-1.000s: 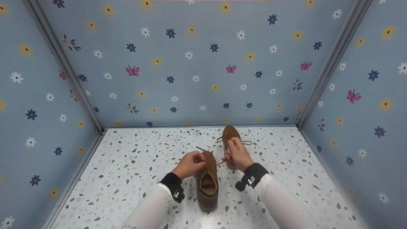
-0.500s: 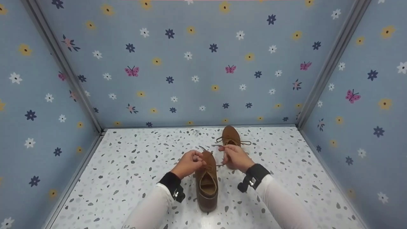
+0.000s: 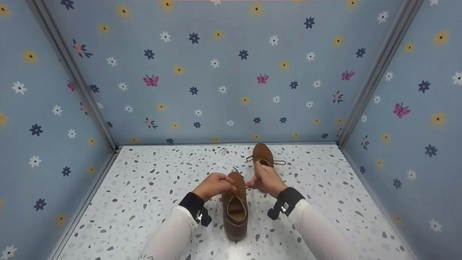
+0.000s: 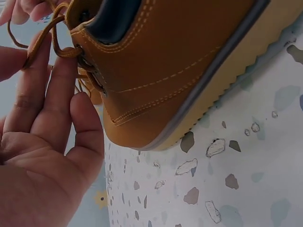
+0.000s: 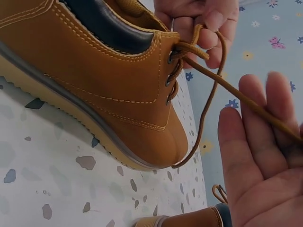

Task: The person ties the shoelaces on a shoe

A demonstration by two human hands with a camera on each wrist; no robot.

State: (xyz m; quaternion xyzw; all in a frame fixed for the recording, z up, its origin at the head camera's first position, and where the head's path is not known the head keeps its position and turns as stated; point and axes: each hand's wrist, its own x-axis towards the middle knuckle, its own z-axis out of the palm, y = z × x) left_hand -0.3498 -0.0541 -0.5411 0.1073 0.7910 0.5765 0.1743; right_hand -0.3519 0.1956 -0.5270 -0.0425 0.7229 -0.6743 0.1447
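Note:
A brown lace-up shoe (image 3: 236, 226) stands on the speckled surface, toe pointing away from me. At its left side, over the laces, my left hand (image 3: 215, 186) pinches a brown shoelace (image 4: 41, 39) between thumb and finger, with the lace bent into a loop. My right hand (image 3: 267, 179) is at the shoe's right side. It holds the other lace end (image 5: 232, 90), which runs taut from the eyelets across its fingers; the right thumb is hidden in the right wrist view. A loose lace tail (image 5: 200, 130) hangs down past the toe.
A second brown shoe (image 3: 261, 151), its laces looped out to both sides, lies farther back, partly behind my right hand. The white speckled surface (image 3: 155, 195) meets a flowered blue back panel (image 3: 231, 72). Similar panels stand at left and right.
My left hand has shifted slightly right, closer over the laces. My right hand has changed its finger pose, and the lace piece that stuck out beyond its fingers no longer shows there.

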